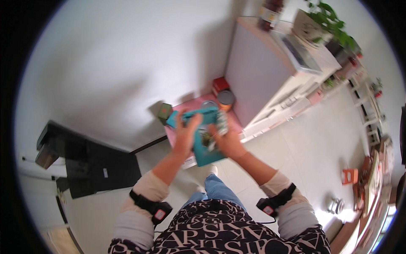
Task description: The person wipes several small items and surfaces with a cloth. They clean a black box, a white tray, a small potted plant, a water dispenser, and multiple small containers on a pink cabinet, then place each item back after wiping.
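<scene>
A teal box (pixel 207 157), its flap raised at the top, is held up before me over a small pink table (pixel 236 119). My left hand (pixel 187 130) grips the box's upper left side, thumb along the flap. In my right hand (pixel 225 138) is a white and green patterned item (pixel 222 122), blurred, perhaps a packet, at the box's right side. A round picture or opening shows on the box's front; the blur hides which. Behind the box stand a grey-lidded can (pixel 225 97), a red box (pixel 220 85) and, at the left, a green tin (pixel 165 112).
To the right of the pink table is a white cabinet (pixel 260 66) bearing a jar (pixel 270 16) and a potted plant (pixel 333 19). A black panel-like piece of furniture (pixel 101 165) is at the left by the wall. An orange stool (pixel 350 176) stands far right.
</scene>
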Motion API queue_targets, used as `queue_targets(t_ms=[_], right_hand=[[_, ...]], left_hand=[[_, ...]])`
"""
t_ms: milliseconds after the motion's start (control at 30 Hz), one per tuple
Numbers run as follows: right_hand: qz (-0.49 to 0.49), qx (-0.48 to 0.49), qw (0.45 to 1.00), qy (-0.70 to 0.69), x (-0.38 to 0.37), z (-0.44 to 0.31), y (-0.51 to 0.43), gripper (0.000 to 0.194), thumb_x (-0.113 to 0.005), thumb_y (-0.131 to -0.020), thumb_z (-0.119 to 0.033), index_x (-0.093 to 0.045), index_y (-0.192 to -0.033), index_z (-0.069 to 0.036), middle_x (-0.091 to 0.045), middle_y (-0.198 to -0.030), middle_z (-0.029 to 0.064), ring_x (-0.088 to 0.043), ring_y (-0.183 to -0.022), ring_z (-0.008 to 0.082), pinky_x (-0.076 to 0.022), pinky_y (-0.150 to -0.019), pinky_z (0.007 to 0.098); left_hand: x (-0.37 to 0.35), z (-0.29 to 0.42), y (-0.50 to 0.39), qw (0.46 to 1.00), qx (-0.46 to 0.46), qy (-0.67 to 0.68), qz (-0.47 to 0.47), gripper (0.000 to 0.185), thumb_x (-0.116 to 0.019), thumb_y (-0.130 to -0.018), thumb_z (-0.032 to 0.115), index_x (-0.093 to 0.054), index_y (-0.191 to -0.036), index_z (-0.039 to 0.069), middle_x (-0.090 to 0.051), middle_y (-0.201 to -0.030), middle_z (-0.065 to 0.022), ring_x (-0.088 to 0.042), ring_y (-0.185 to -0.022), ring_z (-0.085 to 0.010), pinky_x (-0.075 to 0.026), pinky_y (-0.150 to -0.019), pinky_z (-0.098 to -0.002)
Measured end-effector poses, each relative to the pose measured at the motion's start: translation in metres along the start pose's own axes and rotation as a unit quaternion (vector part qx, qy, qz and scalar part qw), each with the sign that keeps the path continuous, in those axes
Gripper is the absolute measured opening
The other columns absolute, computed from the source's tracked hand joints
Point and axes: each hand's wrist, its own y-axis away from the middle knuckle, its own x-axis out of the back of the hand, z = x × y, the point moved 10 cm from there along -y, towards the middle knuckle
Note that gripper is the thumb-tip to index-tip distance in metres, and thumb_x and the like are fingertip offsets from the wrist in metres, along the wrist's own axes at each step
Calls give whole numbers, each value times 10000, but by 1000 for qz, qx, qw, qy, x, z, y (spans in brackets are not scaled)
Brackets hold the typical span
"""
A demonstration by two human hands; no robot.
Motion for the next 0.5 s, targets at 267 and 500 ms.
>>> queue_targets(t_ms=[267, 500], right_hand=[[-98, -70, 954, -275, -16, -12, 64, 432, -452, -924, -453, -511, -1043, -42, -544, -870, 25, -504, -784, 103, -450, -708, 282], [-90, 100, 981, -142, 7, -35, 92, 562, -562, -877, -321, -338, -1282, -3, -530, -1097, 211, -525, -1038, 332, -412, -879, 379]], left_hand=[[3, 9, 77, 994, 51, 53, -84, 471, -619, -853, 250, -377, -1231, 107, -482, -1076, -73, -511, -979, -171, -452, -814, -314], [-6, 19, 106, 998, -28, 46, -12, 476, -633, -848, 251, -387, -1220, 87, -479, -1033, -60, -483, -958, -143, -414, -831, -279]])
